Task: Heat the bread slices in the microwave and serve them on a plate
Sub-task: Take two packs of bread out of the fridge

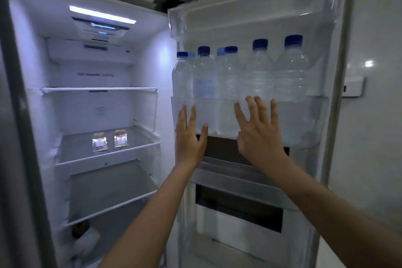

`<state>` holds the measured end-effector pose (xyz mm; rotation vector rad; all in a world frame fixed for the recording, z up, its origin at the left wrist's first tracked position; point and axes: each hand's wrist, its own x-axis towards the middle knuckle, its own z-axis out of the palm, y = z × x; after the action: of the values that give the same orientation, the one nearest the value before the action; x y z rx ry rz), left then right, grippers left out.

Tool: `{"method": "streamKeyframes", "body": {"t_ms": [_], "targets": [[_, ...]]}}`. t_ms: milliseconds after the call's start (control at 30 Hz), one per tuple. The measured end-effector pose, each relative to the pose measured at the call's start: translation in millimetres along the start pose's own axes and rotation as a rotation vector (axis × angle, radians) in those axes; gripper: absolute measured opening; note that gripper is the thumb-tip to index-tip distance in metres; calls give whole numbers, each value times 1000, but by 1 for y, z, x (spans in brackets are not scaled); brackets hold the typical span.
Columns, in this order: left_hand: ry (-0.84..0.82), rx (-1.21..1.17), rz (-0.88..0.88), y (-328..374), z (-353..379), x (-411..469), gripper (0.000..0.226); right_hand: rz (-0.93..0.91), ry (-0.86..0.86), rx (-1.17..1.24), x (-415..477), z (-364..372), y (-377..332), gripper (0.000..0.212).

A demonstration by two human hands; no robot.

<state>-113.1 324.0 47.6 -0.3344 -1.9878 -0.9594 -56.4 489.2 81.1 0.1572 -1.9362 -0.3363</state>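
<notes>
Fridge door (261,17) stands open; left hand (189,137) and right hand (258,135), grips flat and empty, seemingly press its bottle shelf (304,119).

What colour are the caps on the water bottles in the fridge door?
Blue, mostly dark, on the water bottles; head view.

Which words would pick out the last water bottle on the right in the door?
Find the open refrigerator door, right of the lit compartment. Its door bin holds a row of clear water bottles with blue caps. The wanted bottle stands at the row's right end, with a dark blue cap and no neighbour on its right.
</notes>
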Motion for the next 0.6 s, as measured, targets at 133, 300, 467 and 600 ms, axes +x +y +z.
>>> {"method": "streamKeyframes", "body": {"t_ms": [133, 300, 467, 600], "targets": [[20, 146, 158, -2, 23, 13, 64, 46, 39, 99, 0, 32, 41, 80], [44, 267, 208, 2, 58, 21, 64, 97, 27, 201, 1, 72, 76, 82], [47, 337, 243, 8, 82, 23, 62, 140, -28, 327, 4, 101, 101, 83], [0, 421, 268, 9, 89, 26, 62, 167, -54, 440, 9, 119, 112, 79]]}}
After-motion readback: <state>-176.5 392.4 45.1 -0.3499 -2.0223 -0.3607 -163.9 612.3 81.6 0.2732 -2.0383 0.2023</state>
